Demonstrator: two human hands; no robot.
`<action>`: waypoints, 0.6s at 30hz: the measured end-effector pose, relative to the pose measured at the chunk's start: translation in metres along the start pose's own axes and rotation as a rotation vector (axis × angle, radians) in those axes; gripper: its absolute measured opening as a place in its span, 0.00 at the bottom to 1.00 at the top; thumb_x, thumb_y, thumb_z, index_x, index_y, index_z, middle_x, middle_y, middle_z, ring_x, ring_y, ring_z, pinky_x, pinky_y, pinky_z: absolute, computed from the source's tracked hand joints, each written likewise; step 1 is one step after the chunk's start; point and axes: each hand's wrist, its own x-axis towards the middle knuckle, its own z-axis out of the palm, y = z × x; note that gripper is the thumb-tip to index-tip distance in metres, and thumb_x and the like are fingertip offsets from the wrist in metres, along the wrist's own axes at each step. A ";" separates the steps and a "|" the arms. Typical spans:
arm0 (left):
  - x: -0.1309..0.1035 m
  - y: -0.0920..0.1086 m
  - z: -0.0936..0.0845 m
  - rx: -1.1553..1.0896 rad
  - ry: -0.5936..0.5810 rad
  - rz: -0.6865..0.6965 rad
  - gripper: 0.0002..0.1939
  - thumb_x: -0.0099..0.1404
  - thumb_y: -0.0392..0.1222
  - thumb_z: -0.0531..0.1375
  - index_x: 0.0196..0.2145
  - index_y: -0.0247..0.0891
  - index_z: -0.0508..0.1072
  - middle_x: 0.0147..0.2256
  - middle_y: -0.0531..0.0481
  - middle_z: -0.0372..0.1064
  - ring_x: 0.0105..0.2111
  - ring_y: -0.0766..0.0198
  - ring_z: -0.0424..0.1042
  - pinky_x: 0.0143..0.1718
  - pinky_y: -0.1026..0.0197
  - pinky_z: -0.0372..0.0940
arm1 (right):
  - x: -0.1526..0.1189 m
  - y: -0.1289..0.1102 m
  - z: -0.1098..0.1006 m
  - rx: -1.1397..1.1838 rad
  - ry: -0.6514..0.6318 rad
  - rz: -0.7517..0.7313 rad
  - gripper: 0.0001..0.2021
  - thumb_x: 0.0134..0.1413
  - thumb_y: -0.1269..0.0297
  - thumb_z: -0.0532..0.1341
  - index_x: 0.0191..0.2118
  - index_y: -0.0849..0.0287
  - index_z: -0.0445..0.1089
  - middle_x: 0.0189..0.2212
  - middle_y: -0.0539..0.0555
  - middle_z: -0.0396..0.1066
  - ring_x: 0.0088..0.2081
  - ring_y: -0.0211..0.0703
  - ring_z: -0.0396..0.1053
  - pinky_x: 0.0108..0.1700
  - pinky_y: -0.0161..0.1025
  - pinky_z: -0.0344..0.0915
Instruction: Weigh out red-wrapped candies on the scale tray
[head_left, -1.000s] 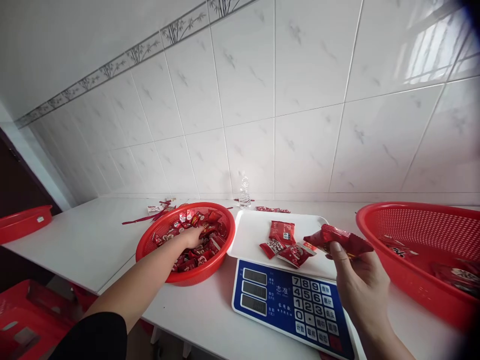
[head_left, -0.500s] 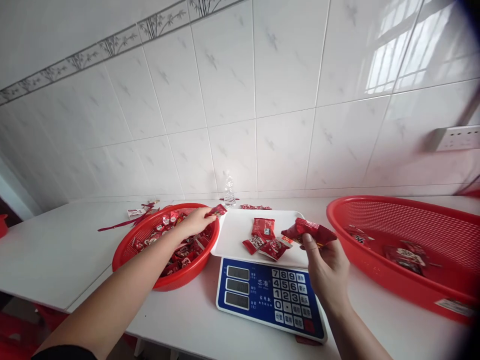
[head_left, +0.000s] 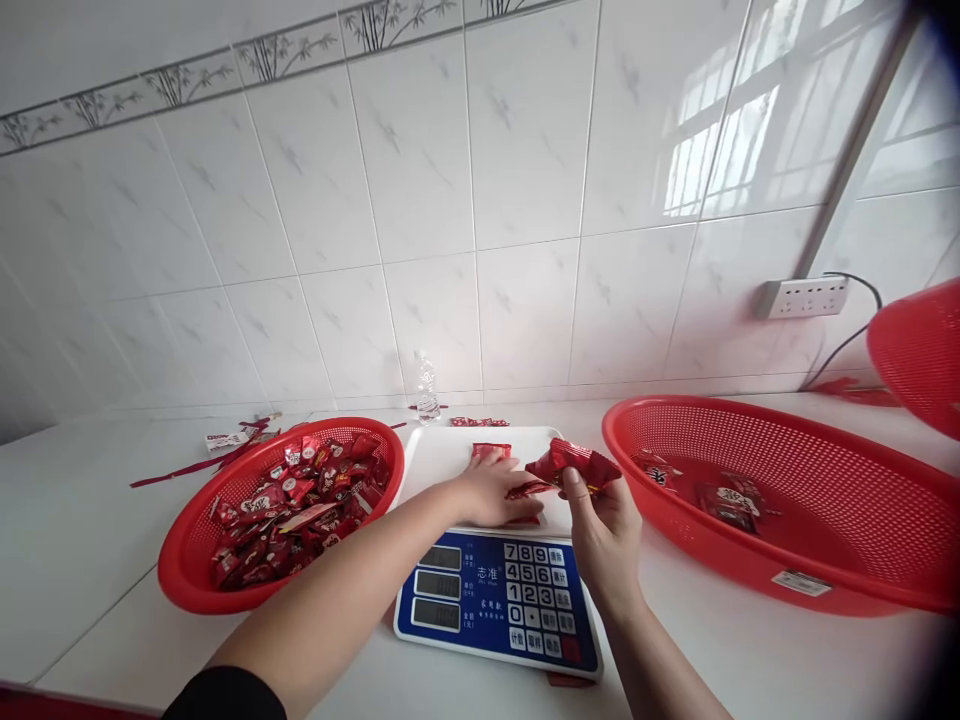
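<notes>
My right hand [head_left: 607, 525] grips a shiny red snack packet [head_left: 577, 465] between thumb and fingers, above the right edge of the scale's white tray [head_left: 442, 452]. My left hand [head_left: 491, 493] reaches across onto that tray, fingers apart, over the small red packets there. One red packet [head_left: 491, 450] shows beyond its fingertips; another lies at its fingers close to my right hand. My left palm hides most of the others. The blue keypad scale [head_left: 491, 600] sits in front of me below both hands.
At left stands a red mesh basket [head_left: 176, 560] filled with small packets. A larger red basket [head_left: 750, 575] at right holds a few packets. A clear bottle [head_left: 427, 390] stands by the wall, and a power strip [head_left: 806, 298] is mounted at right. Red ribbon [head_left: 176, 472] lies at far left.
My left hand has moved right from the left basket's rim to the tray, and the packet it carried no longer shows in its grasp. My right hand still holds its packet. The view has shifted right.
</notes>
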 end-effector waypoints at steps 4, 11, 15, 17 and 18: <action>-0.004 -0.001 0.004 -0.073 -0.007 -0.031 0.24 0.63 0.62 0.54 0.51 0.51 0.71 0.56 0.47 0.64 0.62 0.42 0.51 0.60 0.35 0.41 | 0.001 -0.002 0.000 0.014 0.003 0.007 0.13 0.56 0.56 0.60 0.42 0.57 0.70 0.38 0.56 0.76 0.40 0.48 0.73 0.43 0.48 0.70; -0.048 0.017 -0.013 -0.601 0.432 -0.052 0.29 0.64 0.55 0.56 0.60 0.43 0.61 0.61 0.43 0.57 0.62 0.51 0.55 0.62 0.48 0.50 | -0.008 0.002 0.000 -0.137 -0.145 -0.147 0.15 0.58 0.57 0.59 0.48 0.55 0.68 0.41 0.57 0.75 0.41 0.48 0.73 0.44 0.49 0.71; -0.077 0.046 -0.014 -0.861 0.405 0.116 0.22 0.58 0.46 0.64 0.51 0.42 0.73 0.51 0.41 0.70 0.51 0.48 0.69 0.55 0.50 0.60 | -0.021 -0.007 0.010 -0.324 -0.404 -0.374 0.22 0.62 0.57 0.54 0.60 0.52 0.59 0.52 0.59 0.69 0.51 0.51 0.69 0.49 0.48 0.69; -0.085 0.050 -0.009 -1.014 0.437 0.114 0.17 0.56 0.43 0.66 0.44 0.40 0.77 0.46 0.41 0.73 0.50 0.49 0.70 0.55 0.51 0.61 | -0.027 -0.016 0.015 -0.350 -0.498 -0.424 0.24 0.64 0.57 0.49 0.65 0.51 0.51 0.56 0.59 0.65 0.55 0.50 0.66 0.52 0.48 0.68; -0.088 0.048 -0.006 -1.080 0.483 0.084 0.15 0.54 0.43 0.67 0.41 0.40 0.78 0.45 0.42 0.74 0.51 0.49 0.69 0.56 0.52 0.60 | -0.028 -0.021 0.017 -0.365 -0.547 -0.431 0.25 0.65 0.57 0.48 0.66 0.50 0.48 0.58 0.59 0.63 0.56 0.49 0.64 0.53 0.47 0.67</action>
